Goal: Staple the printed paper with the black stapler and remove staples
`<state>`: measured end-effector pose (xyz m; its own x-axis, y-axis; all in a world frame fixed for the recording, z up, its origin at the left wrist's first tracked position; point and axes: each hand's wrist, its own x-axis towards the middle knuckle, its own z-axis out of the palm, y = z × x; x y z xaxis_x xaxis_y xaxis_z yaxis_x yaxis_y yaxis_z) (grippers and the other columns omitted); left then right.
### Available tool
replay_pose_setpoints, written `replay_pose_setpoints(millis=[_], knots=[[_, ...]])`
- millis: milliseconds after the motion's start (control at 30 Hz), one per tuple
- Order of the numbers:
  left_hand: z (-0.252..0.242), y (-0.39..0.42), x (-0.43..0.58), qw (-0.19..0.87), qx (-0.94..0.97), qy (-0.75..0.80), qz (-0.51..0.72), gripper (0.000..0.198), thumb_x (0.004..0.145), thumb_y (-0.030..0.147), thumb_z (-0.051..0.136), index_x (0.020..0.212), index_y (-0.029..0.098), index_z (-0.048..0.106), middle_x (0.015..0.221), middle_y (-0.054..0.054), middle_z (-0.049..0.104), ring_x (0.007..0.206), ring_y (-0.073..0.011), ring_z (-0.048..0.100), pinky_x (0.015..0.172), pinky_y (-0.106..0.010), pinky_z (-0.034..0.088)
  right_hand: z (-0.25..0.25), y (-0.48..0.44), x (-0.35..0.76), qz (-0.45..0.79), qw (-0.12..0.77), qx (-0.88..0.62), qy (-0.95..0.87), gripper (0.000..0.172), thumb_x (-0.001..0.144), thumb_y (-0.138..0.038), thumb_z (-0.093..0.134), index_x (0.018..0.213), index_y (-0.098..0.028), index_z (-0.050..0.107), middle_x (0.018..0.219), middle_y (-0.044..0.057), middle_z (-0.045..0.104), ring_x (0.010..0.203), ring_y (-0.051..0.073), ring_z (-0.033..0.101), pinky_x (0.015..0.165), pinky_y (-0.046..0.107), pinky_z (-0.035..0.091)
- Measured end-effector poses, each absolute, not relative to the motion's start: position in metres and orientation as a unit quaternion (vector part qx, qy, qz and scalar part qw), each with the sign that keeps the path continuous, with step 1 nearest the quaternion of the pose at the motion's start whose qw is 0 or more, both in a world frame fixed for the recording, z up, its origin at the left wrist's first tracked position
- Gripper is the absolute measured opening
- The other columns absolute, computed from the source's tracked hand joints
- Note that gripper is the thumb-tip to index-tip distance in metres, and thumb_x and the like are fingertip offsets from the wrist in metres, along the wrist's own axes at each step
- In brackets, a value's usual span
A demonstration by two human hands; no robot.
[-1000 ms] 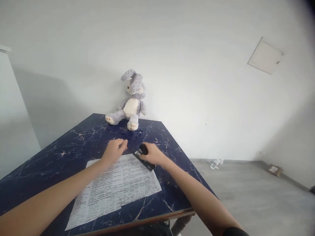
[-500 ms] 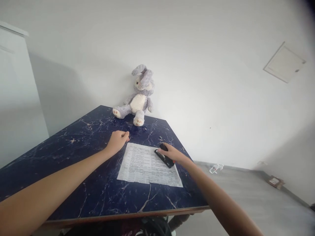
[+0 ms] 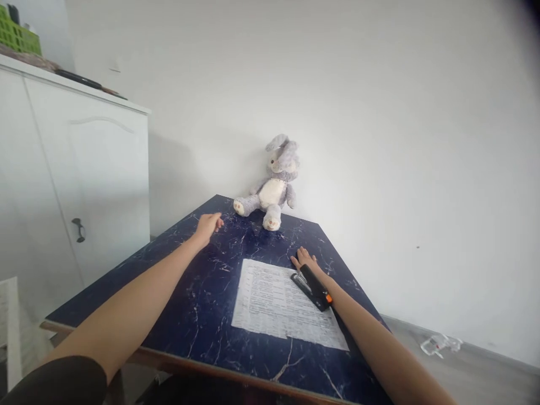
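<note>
A printed paper sheet (image 3: pixel 278 301) lies flat on the dark blue marbled table (image 3: pixel 202 315). A black stapler with an orange end (image 3: pixel 313 287) rests on the sheet's right edge. My right hand (image 3: pixel 304 259) lies just beyond the stapler with its fingers stretched flat on the table, holding nothing. My left hand (image 3: pixel 208 225) reaches far over the table's left part, fingers loosely curled, with nothing visible in it. A grey and white plush rabbit (image 3: pixel 272 186) sits at the table's far edge against the wall.
A white cabinet (image 3: pixel 76 185) with a dark handle stands left of the table, with a green crate (image 3: pixel 17 36) on top. A crumpled plastic bottle (image 3: pixel 439 343) lies on the grey floor at the right. The table's near edge runs across the bottom.
My right hand has let go of the stapler, which now lies on the paper, and has opened flat beyond it. My left hand moved further away. The view swung left.
</note>
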<state>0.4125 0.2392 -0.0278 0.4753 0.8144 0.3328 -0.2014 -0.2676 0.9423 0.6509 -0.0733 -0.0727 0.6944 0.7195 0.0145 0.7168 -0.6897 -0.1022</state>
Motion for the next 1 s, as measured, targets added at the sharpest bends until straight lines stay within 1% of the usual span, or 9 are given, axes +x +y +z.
replay_pose_setpoints(millis=[100, 167, 300, 400, 567, 633, 833, 933, 1000], knots=[[-0.027, 0.268, 0.405, 0.577, 0.579, 0.276, 0.506, 0.031, 0.076, 0.031, 0.052, 0.048, 0.021, 0.043, 0.052, -0.003, 0.056, 0.048, -0.0105, 0.046, 0.046, -0.023, 0.033, -0.067, -0.035, 0.629, 0.051, 0.048, -0.896, -0.439, 0.063, 0.109, -0.043, 0.031, 0.163, -0.012, 0.027, 0.171, 0.023, 0.016, 0.16, 0.035, 0.014, 0.123, 0.065, 0.014], [-0.025, 0.278, 0.401, 0.583, 0.55, 0.288, 0.523, 0.025, 0.072, 0.029, 0.052, 0.05, 0.021, 0.043, 0.052, -0.002, 0.054, 0.049, -0.0103, 0.045, 0.046, -0.022, 0.032, -0.064, 0.002, 0.608, 0.063, 0.056, -0.878, -0.472, 0.065, 0.109, -0.047, 0.03, 0.164, -0.014, 0.023, 0.172, 0.021, 0.012, 0.161, 0.032, 0.011, 0.125, 0.062, 0.01], [-0.016, 0.279, 0.396, 0.584, 0.555, 0.274, 0.525, 0.024, 0.071, 0.031, 0.053, 0.052, 0.02, 0.043, 0.055, -0.002, 0.053, 0.051, -0.0098, 0.045, 0.045, -0.022, 0.031, -0.061, 0.082, 0.557, 0.092, 0.09, -0.829, -0.544, 0.071, 0.109, -0.051, 0.03, 0.164, -0.007, 0.019, 0.172, 0.023, 0.012, 0.161, 0.031, 0.008, 0.127, 0.059, 0.007], [-0.007, 0.271, 0.392, 0.585, 0.603, 0.236, 0.488, 0.029, 0.073, 0.037, 0.057, 0.053, 0.02, 0.044, 0.059, -0.003, 0.055, 0.052, -0.0101, 0.047, 0.046, -0.022, 0.034, -0.062, 0.123, 0.525, 0.108, 0.119, -0.789, -0.593, 0.068, 0.109, -0.052, 0.029, 0.165, -0.015, 0.021, 0.173, 0.015, 0.012, 0.162, 0.028, 0.006, 0.128, 0.06, 0.004], [0.002, 0.255, 0.391, 0.562, 0.684, 0.189, 0.425, 0.038, 0.078, 0.044, 0.058, 0.053, 0.02, 0.043, 0.065, -0.005, 0.058, 0.051, -0.0097, 0.046, 0.047, -0.023, 0.036, -0.069, 0.129, 0.509, 0.054, 0.164, -0.764, -0.622, 0.073, 0.108, -0.056, 0.027, 0.168, -0.019, 0.008, 0.175, 0.01, -0.002, 0.162, 0.027, -0.002, 0.127, 0.064, 0.002], [0.003, 0.249, 0.394, 0.541, 0.711, 0.183, 0.409, 0.04, 0.081, 0.045, 0.056, 0.052, 0.02, 0.045, 0.065, -0.005, 0.06, 0.048, -0.0095, 0.044, 0.047, -0.024, 0.035, -0.07, 0.117, 0.515, 0.048, 0.161, -0.782, -0.6, 0.075, 0.107, -0.058, 0.026, 0.168, -0.018, 0.009, 0.175, 0.009, -0.002, 0.162, 0.028, -0.001, 0.127, 0.063, 0.004], [-0.009, 0.221, 0.405, 0.442, 0.814, 0.173, 0.336, 0.04, 0.083, 0.039, 0.063, 0.048, 0.019, 0.06, 0.05, -0.004, 0.06, 0.05, -0.0165, 0.054, 0.057, -0.028, 0.04, -0.072, 0.071, 0.551, 0.034, 0.112, -0.837, -0.534, 0.073, 0.109, -0.057, 0.024, 0.168, -0.016, 0.017, 0.175, 0.01, 0.003, 0.162, 0.028, 0.001, 0.128, 0.058, 0.005], [-0.024, 0.197, 0.411, 0.283, 0.917, 0.13, 0.249, 0.04, 0.089, 0.037, 0.059, 0.053, 0.019, 0.064, 0.056, -0.005, 0.064, 0.058, -0.0198, 0.06, 0.065, -0.03, 0.042, -0.075, 0.036, 0.572, 0.014, 0.093, -0.861, -0.501, 0.069, 0.11, -0.051, 0.023, 0.167, -0.013, 0.018, 0.174, 0.012, 0.005, 0.162, 0.031, 0.002, 0.127, 0.061, 0.008], [-0.035, 0.178, 0.416, 0.185, 0.959, 0.077, 0.2, 0.036, 0.093, 0.035, 0.055, 0.065, 0.019, 0.069, 0.07, -0.007, 0.069, 0.071, -0.0223, 0.065, 0.071, -0.031, 0.044, -0.076, 0.008, 0.59, 0.004, 0.08, -0.867, -0.492, 0.065, 0.11, -0.046, 0.022, 0.167, -0.014, 0.02, 0.174, 0.013, 0.006, 0.162, 0.032, 0.003, 0.126, 0.062, 0.011]])
